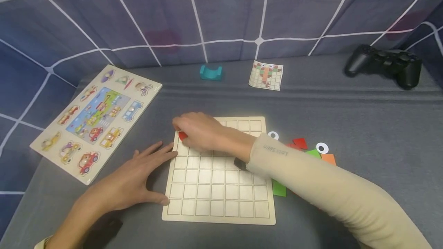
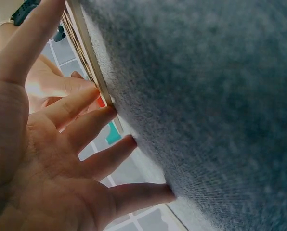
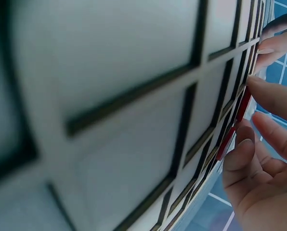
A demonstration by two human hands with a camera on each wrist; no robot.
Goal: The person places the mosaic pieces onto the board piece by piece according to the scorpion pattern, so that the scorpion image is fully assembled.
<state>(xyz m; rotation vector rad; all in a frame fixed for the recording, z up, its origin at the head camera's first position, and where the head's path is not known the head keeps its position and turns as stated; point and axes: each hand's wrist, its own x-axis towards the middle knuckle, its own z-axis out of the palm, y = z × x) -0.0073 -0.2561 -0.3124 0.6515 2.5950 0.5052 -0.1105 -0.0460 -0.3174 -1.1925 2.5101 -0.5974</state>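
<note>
A pale wooden grid board (image 1: 211, 191) lies flat in front of me. My right hand (image 1: 200, 130) reaches across to its upper left corner, where a red piece (image 1: 182, 135) shows beneath the fingers. In the right wrist view, thumb and a finger pinch one red piece (image 3: 243, 103) by its ends, low against the grid; another red piece (image 3: 225, 143) lies beside it in the grid. My left hand (image 1: 133, 181) spreads its fingers along the board's left edge, with thumb and fingertips touching the rim. The right forearm covers part of the board.
Right of the board lie red pieces (image 1: 300, 143), green pieces (image 1: 279, 188), an orange piece (image 1: 328, 159) and white eye discs (image 1: 322, 148), partly behind the sleeve. Further out are a picture puzzle (image 1: 77, 141), a teal block (image 1: 211, 73), a pattern card (image 1: 265, 75) and a black game controller (image 1: 384, 64).
</note>
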